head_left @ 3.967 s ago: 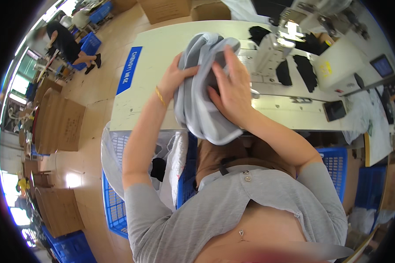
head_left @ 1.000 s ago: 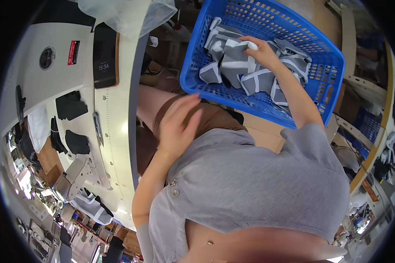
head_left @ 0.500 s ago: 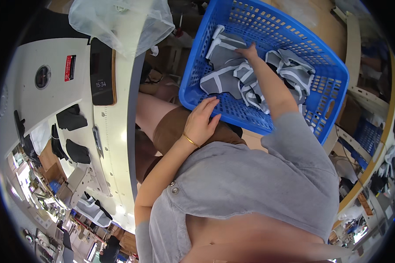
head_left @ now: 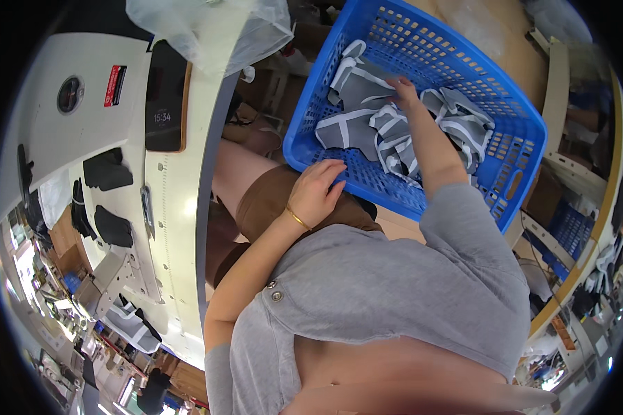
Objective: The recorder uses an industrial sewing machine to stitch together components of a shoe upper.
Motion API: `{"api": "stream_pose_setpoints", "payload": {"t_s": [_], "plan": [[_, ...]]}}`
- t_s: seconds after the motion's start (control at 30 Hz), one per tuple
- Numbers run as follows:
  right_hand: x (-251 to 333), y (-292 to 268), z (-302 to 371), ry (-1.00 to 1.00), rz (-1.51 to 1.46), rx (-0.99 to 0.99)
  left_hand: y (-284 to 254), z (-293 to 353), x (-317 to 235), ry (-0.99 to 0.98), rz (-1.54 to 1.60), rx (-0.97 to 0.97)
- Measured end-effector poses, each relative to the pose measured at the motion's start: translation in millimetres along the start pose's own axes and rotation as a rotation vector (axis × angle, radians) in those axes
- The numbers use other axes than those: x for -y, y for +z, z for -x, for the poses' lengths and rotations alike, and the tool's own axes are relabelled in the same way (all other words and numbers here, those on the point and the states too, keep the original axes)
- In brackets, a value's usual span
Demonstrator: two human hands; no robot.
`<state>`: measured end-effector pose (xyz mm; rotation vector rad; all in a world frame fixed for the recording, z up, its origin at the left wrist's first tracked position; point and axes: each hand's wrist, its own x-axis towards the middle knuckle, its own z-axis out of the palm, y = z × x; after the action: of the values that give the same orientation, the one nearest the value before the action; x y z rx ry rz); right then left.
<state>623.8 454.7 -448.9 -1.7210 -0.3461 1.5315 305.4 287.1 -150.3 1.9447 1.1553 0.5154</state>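
Note:
My right hand (head_left: 407, 94) reaches into a blue plastic basket (head_left: 367, 185), its fingers bent in at the white-bound edge of a grey fabric piece (head_left: 363, 84). Part of the grip is hidden behind the hand. More grey pieces with white binding (head_left: 464, 123) lie in a loose heap around my wrist and to its right. Near the basket's close rim, over my lap, my left hand (head_left: 317, 190) rests with fingers loosely out and thumb apart. It holds nothing, and a gold-coloured bangle circles its wrist.
A white machine table (head_left: 180, 228) runs along my left, bearing a phone (head_left: 167, 97), small black fabric pieces (head_left: 108, 169) and a thread snipper (head_left: 147, 211). A clear plastic bag (head_left: 218, 31) hangs over its far end. At right stands a wooden-edged rack (head_left: 588, 256).
My right hand has shifted slightly right and nearer within the basket, its fingers drawn in on the grey fabric piece. My left hand stays put. The view has turned a little.

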Motion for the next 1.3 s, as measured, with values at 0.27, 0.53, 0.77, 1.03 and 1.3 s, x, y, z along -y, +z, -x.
{"api": "stream_pose_setpoints", "payload": {"t_s": [0.27, 0.53, 0.77, 1.03, 1.3], "plan": [[1.5, 19.0, -9.4, -0.122, 0.732, -0.041, 3.1, 0.2, 4.4, -0.005, 0.012, 0.027], [161.5, 16.4, 123.2, -0.915, 0.994, 0.163, -5.1, 4.5, 0.9, 0.004, -0.023, -0.142], [282.4, 62.9, 345.2, -0.969, 1.180, 1.034, -42.2, -73.9, -56.9, 0.361, -0.460, -0.427], [164.9, 45.5, 180.6, -0.448, 0.012, 0.867, -82.5, -52.9, -22.4, -0.234, 0.358, -0.102], [-29.9, -39.3, 86.1, -0.615, 1.558, 0.113, -95.6, -9.5, -13.3, -0.574, 0.677, -0.390]]}}
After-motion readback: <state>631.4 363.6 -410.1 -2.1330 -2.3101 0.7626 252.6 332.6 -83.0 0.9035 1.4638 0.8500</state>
